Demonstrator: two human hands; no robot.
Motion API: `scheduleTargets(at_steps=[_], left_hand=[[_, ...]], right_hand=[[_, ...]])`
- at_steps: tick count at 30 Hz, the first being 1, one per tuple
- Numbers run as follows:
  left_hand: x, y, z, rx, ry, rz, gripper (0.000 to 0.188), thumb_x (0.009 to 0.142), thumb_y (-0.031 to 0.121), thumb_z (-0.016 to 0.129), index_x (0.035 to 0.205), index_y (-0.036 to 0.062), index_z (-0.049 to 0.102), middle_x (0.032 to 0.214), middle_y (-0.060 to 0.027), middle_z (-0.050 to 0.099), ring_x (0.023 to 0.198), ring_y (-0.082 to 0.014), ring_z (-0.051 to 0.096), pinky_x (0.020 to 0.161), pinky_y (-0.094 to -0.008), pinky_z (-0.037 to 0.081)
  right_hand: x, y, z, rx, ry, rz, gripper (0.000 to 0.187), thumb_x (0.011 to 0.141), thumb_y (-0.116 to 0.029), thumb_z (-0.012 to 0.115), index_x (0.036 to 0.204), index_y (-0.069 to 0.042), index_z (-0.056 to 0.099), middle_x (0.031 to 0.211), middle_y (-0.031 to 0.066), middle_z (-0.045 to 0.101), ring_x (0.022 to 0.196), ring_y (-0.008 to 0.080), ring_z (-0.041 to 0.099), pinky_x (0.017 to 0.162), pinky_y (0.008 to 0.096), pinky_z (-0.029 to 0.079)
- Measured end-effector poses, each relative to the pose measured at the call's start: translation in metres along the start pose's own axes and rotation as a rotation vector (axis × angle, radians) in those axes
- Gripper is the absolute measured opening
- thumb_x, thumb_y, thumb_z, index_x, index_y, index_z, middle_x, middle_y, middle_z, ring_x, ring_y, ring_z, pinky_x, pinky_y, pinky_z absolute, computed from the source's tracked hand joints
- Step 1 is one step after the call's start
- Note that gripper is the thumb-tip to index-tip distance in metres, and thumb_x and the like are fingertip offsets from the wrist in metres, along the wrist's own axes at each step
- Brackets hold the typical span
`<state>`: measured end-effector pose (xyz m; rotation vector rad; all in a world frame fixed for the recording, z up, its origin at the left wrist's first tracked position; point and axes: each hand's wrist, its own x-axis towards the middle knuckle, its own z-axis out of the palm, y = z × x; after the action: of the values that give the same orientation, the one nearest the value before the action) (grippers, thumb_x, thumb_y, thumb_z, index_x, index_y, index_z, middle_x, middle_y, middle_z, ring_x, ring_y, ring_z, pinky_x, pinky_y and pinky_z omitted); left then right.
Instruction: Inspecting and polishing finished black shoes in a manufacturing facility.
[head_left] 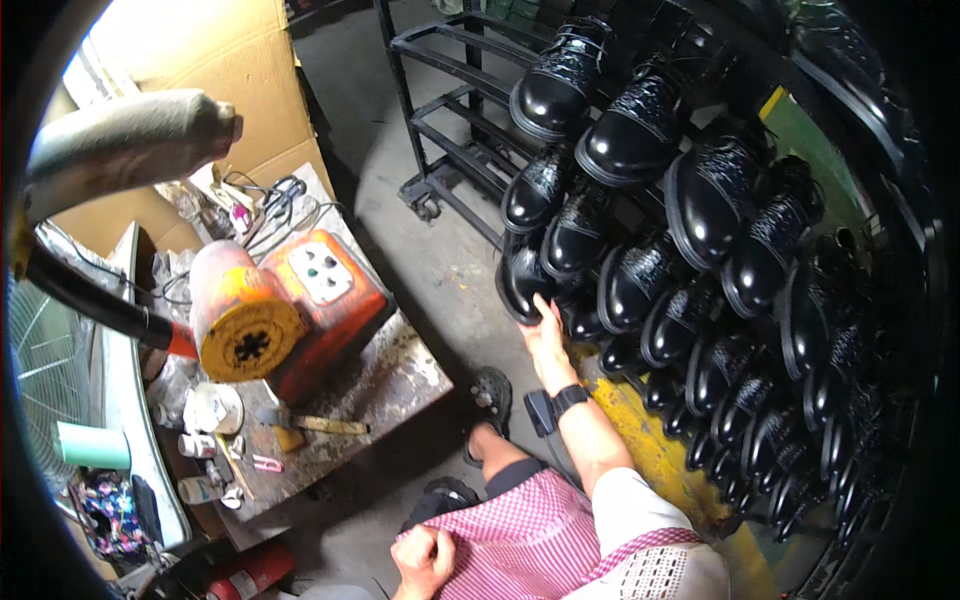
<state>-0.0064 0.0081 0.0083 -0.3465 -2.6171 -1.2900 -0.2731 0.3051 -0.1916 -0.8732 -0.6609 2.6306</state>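
Note:
My right hand point(547, 340) is stretched out to the rack, its thumb and fingers closed round the toe of a glossy black shoe point(522, 278). That shoe is at the rack's near left end, below other black lace-up shoes point(535, 185); its back part is hidden among them. Low in front of my body, my left hand point(423, 560) is curled into a loose fist beside the pink checked apron point(520, 525), with nothing visible in it.
Several rows of black shoes point(710, 190) fill the rack on the right. At left, a worn bench point(400, 370) bears an orange machine point(310, 290), a hammer point(320, 425) and a white cup point(215, 408). A metal arm point(130, 150) juts in above. Below is a red cylinder point(250, 572).

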Motion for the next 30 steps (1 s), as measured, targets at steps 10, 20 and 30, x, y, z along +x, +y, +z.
scheduleTargets(at_steps=[10, 20, 30], left_hand=[[0.01, -0.007, 0.009, 0.113, -0.129, 0.006, 0.012, 0.078, 0.007, 0.064, 0.068, 0.0065, 0.057, 0.066, -0.0107, 0.057, 0.056, -0.0284, 0.055, 0.053, -0.0363, 0.045], [0.008, -0.002, 0.005, 0.084, -0.164, 0.005, 0.012, 0.077, 0.008, 0.064, 0.068, 0.007, 0.057, 0.064, -0.0106, 0.056, 0.057, -0.0291, 0.055, 0.054, -0.0369, 0.045], [0.005, 0.006, 0.002, 0.003, -0.083, -0.017, 0.022, 0.072, -0.002, 0.064, 0.059, 0.0038, 0.048, 0.054, -0.0094, 0.049, 0.045, -0.0252, 0.051, 0.043, -0.0326, 0.04]], right_hand=[[0.056, 0.056, -0.02, -0.239, 0.215, 0.326, 0.12, 0.065, -0.054, 0.08, 0.144, 0.005, 0.012, 0.147, 0.0272, 0.019, 0.137, 0.0372, 0.023, 0.103, 0.055, 0.034], [0.08, 0.004, -0.04, 0.039, 0.41, 0.094, 0.04, 0.069, -0.043, 0.081, 0.091, -0.016, 0.062, 0.085, -0.003, 0.061, 0.07, 0.0123, 0.053, 0.052, 0.0263, 0.041], [-0.147, -0.057, -0.099, -0.089, 0.099, 0.388, 0.021, 0.084, -0.032, 0.068, 0.093, -0.014, 0.06, 0.083, -0.0001, 0.061, 0.062, 0.0121, 0.048, 0.048, 0.0271, 0.033]])
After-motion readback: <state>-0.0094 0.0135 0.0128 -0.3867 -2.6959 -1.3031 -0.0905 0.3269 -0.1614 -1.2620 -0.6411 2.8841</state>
